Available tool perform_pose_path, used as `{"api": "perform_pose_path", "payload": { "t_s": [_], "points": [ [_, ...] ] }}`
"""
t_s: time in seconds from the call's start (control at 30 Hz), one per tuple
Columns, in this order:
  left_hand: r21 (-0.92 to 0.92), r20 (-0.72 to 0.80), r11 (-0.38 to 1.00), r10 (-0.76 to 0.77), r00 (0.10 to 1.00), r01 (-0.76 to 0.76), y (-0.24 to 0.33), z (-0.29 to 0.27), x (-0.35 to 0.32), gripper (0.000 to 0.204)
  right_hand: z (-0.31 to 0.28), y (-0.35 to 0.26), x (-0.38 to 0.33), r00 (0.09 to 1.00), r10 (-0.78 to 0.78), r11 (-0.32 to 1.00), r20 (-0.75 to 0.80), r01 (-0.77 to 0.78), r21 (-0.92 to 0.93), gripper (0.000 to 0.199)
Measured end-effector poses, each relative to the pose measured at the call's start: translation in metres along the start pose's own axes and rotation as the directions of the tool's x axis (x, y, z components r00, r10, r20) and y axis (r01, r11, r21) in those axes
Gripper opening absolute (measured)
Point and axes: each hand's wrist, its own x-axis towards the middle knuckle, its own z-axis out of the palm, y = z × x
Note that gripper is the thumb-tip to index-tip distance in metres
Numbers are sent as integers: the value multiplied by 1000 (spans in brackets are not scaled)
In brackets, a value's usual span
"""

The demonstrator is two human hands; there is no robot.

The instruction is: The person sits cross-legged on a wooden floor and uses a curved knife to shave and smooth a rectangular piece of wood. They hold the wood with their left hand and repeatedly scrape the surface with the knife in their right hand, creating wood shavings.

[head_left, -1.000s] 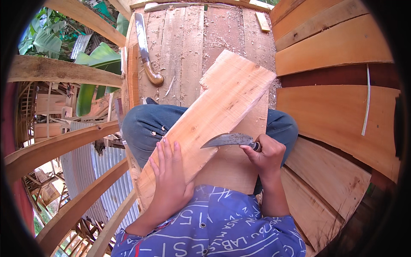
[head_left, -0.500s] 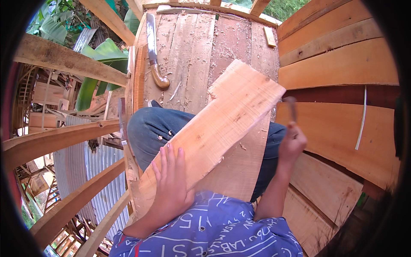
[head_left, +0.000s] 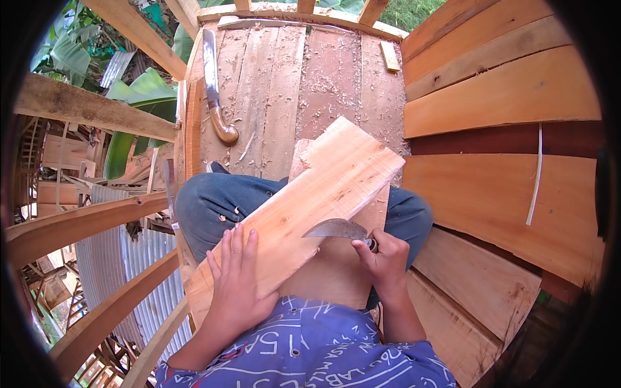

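Observation:
A thick pale wooden board (head_left: 323, 181) slants across my lap, its notched far end pointing up to the right. My left hand (head_left: 233, 278) lies flat on the board's near end, fingers spread and pressing on the wood. In my right hand (head_left: 383, 257) is a short curved knife (head_left: 336, 229), gripped by its handle. The knife's blade points left and overlaps the board's right edge; whether it touches the wood I cannot tell. Beneath this board another flat plank (head_left: 343, 275) rests across my legs.
A machete (head_left: 212, 84) with a brown curved handle lies on the shaving-strewn plank floor (head_left: 272, 71). At the far right sits a small wood block (head_left: 389, 57). Plank walls (head_left: 491, 194) stand on the right; open wooden rails (head_left: 90, 216) run along the left.
My right hand has come down and left, bringing the knife from beside the board to its right edge. The board's far end sits lower; my left hand stays on it.

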Motion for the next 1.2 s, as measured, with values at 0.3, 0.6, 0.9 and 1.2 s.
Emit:
{"api": "perform_pose_path", "payload": {
  "t_s": [0.3, 0.6, 0.9, 1.2],
  "points": [
    [144, -98, 989, -29, 995, 43, -2, 16, 6, 101, -2, 6, -16, 999, -38, 998, -13, 39, 40, 41],
    [237, -322, 971, 57, 945, 22, -16, 55, 12, 101, 0, 13, -46, 982, 68, 998, 178, -67, -10, 39],
    [118, -457, 993, 66, 887, -14, -20, 62, 19, 103, 3, 3, -18, 988, 24, 998, 151, -15, -60, 43],
    [113, -462, 994, 58, 885, -7, -25, 67, 20, 102, -12, 17, 16, 999, 45, 992, -1, -44, -120, 46]
  ]
}}
